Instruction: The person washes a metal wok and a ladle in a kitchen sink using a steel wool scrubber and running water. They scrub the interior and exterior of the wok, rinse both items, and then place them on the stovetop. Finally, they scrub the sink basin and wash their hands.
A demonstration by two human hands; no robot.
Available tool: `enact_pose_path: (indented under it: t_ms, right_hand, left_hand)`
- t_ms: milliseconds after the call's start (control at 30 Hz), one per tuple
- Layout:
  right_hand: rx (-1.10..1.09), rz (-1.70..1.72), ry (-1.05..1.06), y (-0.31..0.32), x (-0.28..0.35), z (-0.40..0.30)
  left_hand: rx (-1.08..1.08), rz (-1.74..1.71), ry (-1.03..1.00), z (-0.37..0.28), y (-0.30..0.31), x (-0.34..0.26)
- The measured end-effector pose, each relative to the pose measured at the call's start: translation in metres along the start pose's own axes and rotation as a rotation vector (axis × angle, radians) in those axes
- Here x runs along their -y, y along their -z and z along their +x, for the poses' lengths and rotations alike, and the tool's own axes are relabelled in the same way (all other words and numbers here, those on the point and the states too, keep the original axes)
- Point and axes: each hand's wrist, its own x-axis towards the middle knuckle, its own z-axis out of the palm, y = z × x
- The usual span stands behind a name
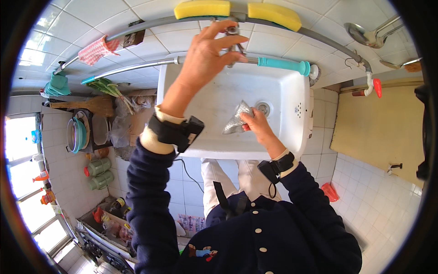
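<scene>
My left hand reaches over the back of the white ceramic sink. Its thumb and fingers are around the metal tap, partly covering it. My right hand is low over the basin and grips a crumpled silvery mesh scouring cloth. Just beyond those fingers lies the round drain strainer. No stream of water can be made out below the tap.
Two yellow sponges rest on the grey wall pipe. A turquoise-handled pole crosses the sink's back. Green onions lie to the left; metal ladles hang at right, near a red-handled tap.
</scene>
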Motion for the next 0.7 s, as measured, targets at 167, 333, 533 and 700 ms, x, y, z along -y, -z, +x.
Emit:
enact_pose_path:
  t_ms: [167,333,533,700]
  right_hand:
    - [-0.01,0.045,-0.068,-0.069,-0.012,0.005]
    - [-0.095,0.124,-0.111,-0.112,-0.021,0.015]
    - [-0.034,0.426,-0.083,-0.131,-0.058,0.055]
    - [-0.127,0.951,-0.162,-0.107,-0.061,0.09]
  left_hand:
    - [-0.057,0.111,-0.094,0.002,0.002,0.008]
    - [-0.129,0.103,-0.15,0.003,0.0,0.01]
    - [-0.082,0.13,-0.159,0.005,0.0,0.012]
    - [-0.073,0.039,-0.182,0.007,0.002,0.018]
